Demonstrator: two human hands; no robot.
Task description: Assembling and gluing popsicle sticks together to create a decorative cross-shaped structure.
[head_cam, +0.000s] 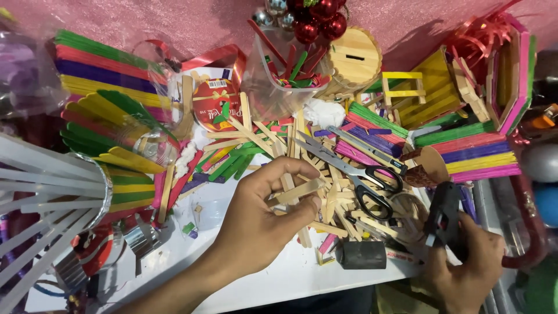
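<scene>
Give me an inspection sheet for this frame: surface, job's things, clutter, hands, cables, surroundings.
Surface: white table, mostly covered.
Job's things: plain wooden craft stick pinched in left hand; black glue gun gripped by right hand.
Clutter: heap of loose sticks, black-handled scissors, clear cup of coloured sticks, stacked coloured sticks, stick-built round box, red baubles.
Cables: nothing seen.
Surroundings: pink glitter backdrop, white rods at left.
</scene>
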